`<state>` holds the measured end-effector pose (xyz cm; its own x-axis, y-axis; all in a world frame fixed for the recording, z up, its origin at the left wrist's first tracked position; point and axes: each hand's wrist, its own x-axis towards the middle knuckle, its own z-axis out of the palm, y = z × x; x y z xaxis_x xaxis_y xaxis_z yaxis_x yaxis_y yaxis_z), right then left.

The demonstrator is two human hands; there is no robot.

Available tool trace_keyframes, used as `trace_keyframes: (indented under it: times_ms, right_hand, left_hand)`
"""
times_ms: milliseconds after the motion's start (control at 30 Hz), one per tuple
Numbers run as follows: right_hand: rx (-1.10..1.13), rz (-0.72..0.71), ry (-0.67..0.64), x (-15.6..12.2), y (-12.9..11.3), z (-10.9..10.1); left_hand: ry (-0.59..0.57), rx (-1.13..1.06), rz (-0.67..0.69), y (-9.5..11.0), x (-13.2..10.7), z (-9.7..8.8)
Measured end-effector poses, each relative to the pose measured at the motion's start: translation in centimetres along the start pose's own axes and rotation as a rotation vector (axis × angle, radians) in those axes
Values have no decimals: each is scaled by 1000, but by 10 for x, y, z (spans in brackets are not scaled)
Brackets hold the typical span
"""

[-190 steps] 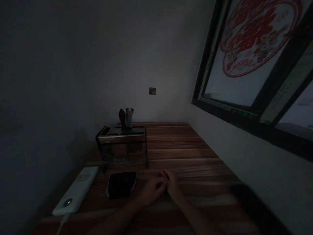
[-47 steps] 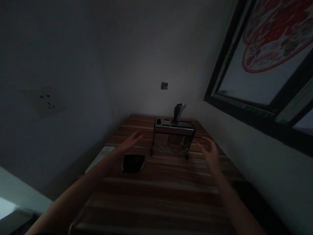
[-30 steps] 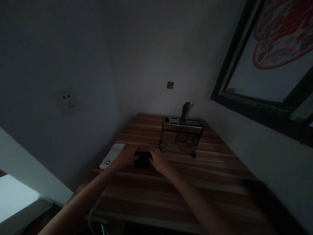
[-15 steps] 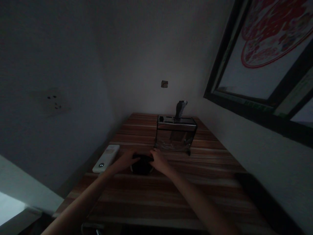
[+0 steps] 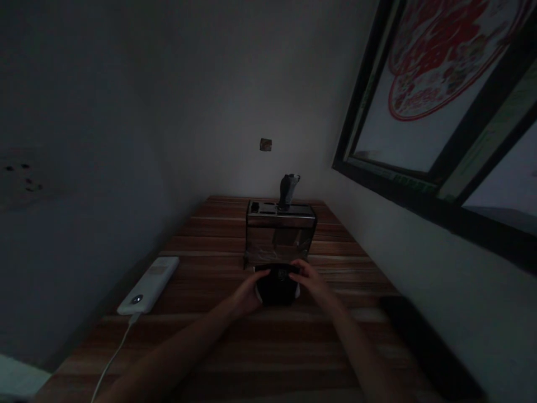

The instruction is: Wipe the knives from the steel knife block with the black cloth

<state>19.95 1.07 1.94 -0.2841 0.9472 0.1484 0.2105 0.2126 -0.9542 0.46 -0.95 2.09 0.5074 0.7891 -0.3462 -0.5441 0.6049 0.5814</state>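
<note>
A small black cloth-like item (image 5: pixel 277 288) with pale edges and a faint mark near its top is held between my two hands, low over the table. My left hand (image 5: pixel 248 292) grips its left side, thumb on top. On the right side, my right hand (image 5: pixel 309 279) pinches its upper corner. What kind of item it is, I cannot tell in the dim light. Just behind it stands a see-through box (image 5: pixel 262 238) with a shiny top, and a dark grey handle-shaped object (image 5: pixel 287 191) rises from that top.
A white power bank (image 5: pixel 150 285) with a white cable (image 5: pixel 112 358) lies on the wood-grain table (image 5: pixel 201 341) at left. A long black object (image 5: pixel 428 341) lies along the right edge. Walls close in on the left and back; a dark-framed window (image 5: pixel 390 178) is at right.
Both hands have moved right with the black item, which now sits in front of the see-through box and is tilted up more. The view has turned a little to the right.
</note>
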Motion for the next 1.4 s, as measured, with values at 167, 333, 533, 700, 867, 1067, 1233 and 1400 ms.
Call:
trace_keyframes:
  times_ms: [167,333,533,700,867,1067,1233,1400]
  right_hand:
    - [-47,13,57,4,20,5]
    - [-132,-15,134,3,20,10]
    - [-401,-71,283,-2,15,2]
    - [-503,-215,438,-4,-18,-16]
    - [-746,-494,433,15,-106,-28]
    - [-1313,-783,115,65,-193,-16]
    - [-1644,-949,-156,104,-200,-11]
    - [-1797,-914,-167,129,-199,-14]
  left_hand:
    - [13,-39,-95,-4,9,-8]
    - [30,-73,-98,-2,11,-7]
    - [9,-106,-72,-4,14,-12]
    - [5,-88,-80,-6,13,-11]
    - [74,-83,-37,-9,16,-11]
    - [84,-43,5,-9,15,-10]
    - [119,-25,0,-10,18,-12]
    - [115,-7,-4,-12,21,-14]
